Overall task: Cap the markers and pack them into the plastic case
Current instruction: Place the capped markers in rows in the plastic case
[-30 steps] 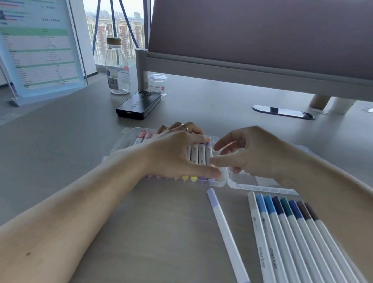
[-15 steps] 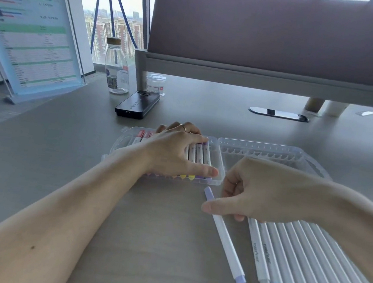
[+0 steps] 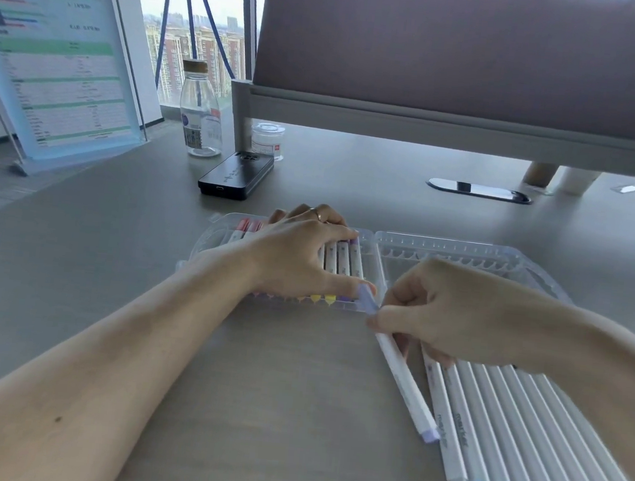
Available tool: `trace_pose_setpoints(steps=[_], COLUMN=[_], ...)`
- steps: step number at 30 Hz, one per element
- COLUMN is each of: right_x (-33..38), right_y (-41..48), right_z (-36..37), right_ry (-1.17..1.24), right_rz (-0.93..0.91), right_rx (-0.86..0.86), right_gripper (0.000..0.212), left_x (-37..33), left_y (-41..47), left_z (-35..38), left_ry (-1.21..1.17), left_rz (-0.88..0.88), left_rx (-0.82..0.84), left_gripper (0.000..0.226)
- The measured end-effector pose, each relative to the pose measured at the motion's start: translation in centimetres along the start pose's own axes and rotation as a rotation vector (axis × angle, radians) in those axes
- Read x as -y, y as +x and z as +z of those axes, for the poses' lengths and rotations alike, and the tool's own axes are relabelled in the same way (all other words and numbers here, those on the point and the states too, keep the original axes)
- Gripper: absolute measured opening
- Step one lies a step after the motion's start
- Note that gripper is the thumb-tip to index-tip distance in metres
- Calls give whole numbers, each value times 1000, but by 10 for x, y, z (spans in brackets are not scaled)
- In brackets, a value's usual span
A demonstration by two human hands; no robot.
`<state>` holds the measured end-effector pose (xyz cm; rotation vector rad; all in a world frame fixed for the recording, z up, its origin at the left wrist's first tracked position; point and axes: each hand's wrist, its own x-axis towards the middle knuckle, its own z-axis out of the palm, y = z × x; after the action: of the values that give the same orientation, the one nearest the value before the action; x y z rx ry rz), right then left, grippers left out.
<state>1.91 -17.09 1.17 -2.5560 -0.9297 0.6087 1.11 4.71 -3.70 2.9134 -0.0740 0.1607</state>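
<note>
A clear plastic case (image 3: 379,248) lies open on the desk, its left half filled with several capped white markers (image 3: 343,260). My left hand (image 3: 299,254) rests flat over those markers, thumb along the near edge. My right hand (image 3: 452,315) pinches a white marker with lavender caps (image 3: 406,384) near its upper end and lifts that end toward the case's near right corner. Several more capped markers (image 3: 514,433) lie in a row under and below my right wrist. The case's lid half (image 3: 500,258) is open at the right.
A black flat device (image 3: 237,174), a clear bottle (image 3: 200,112) and a small clear jar (image 3: 267,140) stand behind the case. A leaning display board (image 3: 55,52) is at the far left. A grey partition (image 3: 472,61) spans the back, with a cable slot (image 3: 479,190) in the desk.
My right hand came down from the case to the lone lavender marker, took hold of it and raised its upper end toward the case. My left hand stayed on the packed markers.
</note>
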Motion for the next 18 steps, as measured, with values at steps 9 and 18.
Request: trace_pose_setpoints(steps=[9, 18], right_x=[-12, -14], right_y=[25, 46], right_z=[-10, -17], right_ry=[810, 910], right_rz=[-26, -50], right_rx=[-161, -358], right_gripper=[24, 15], left_x=[-1, -5], left_y=[-1, -3], left_z=[0, -2], left_ry=[-50, -29], left_rz=[-7, -10], left_rx=[-18, -12], left_gripper=[106, 90])
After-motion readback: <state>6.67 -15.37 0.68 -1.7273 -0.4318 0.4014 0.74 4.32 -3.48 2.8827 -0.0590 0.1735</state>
